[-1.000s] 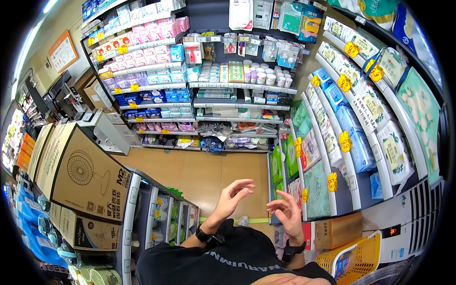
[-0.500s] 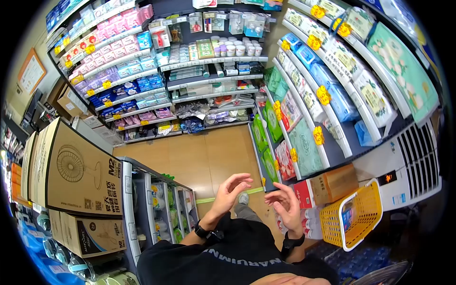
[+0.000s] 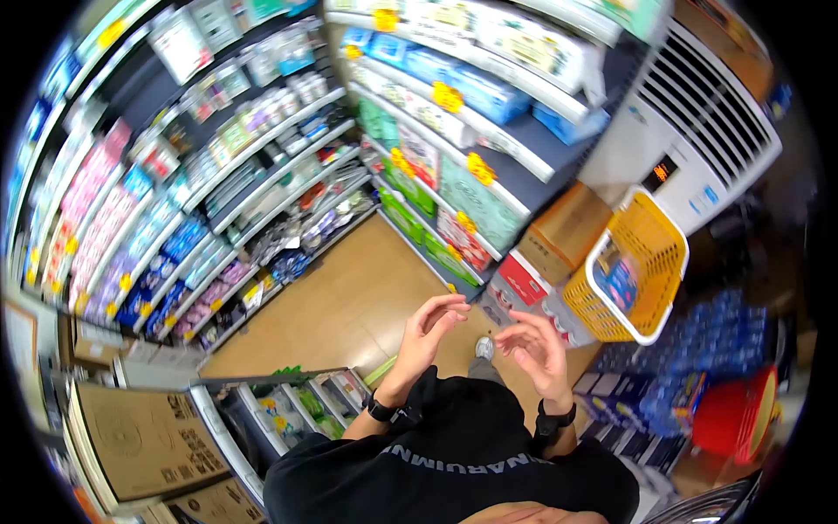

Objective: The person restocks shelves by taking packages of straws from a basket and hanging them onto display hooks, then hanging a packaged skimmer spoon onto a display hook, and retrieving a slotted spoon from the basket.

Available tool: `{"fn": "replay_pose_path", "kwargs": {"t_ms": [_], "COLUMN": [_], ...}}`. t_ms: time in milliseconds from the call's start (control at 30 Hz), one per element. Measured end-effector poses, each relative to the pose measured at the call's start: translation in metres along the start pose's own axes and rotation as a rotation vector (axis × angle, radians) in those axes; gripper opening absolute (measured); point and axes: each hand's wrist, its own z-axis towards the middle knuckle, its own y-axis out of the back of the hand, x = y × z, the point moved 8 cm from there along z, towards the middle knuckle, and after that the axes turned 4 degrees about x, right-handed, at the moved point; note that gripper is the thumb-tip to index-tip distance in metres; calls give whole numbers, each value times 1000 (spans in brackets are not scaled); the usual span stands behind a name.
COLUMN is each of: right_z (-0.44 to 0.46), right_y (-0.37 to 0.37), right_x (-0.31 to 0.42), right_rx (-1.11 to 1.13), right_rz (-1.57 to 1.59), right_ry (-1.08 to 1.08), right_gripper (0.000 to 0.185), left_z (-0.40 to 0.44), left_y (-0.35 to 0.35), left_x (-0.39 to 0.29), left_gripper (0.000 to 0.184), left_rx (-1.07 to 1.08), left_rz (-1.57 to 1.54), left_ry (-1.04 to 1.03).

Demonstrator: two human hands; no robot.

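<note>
My left hand is raised in front of my chest, fingers bent but apart, holding nothing. Facing it across a small gap, my right hand has its fingers spread and curved, also with nothing in it. The two hands do not touch. Each wrist wears a black band or watch. Nearest to my right hand, beyond the fingers, is a red and white carton. Below both hands is my black shirt, and one shoe shows on the floor between them.
A yellow basket stands by a cardboard box and a white appliance. Stocked shelves line the right and back. Fan cartons are at lower left. Wrapped bottle packs and a red container are at right.
The view has swung to the right, so the shelves have shifted left and the basket, appliance and bottle packs show more fully. Both hands keep nearly the same raised pose.
</note>
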Motion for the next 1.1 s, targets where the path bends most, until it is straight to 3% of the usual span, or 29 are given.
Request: {"fn": "replay_pose_path", "kwargs": {"t_ms": [467,667,867,1100], "right_z": [-76,-99,-124,-142], "right_y": [172,238,290,326], "right_x": [38,50,56,61], "right_rx": [-426,-541,-626,-691], "right_rz": [-31,-64,-89,-84], "right_ry": [133,168,189,192], "right_gripper": [50,48,45,45], "left_z": [138,227,284,321], "left_y": [-203,-309,-419,-467], "left_x": [59,79,146,231], "left_gripper": [30,33,32,35], "left_rx": [517,717,971,1007], "left_rz": [99,180,313,525], "left_ry": [154,59,219,499]}}
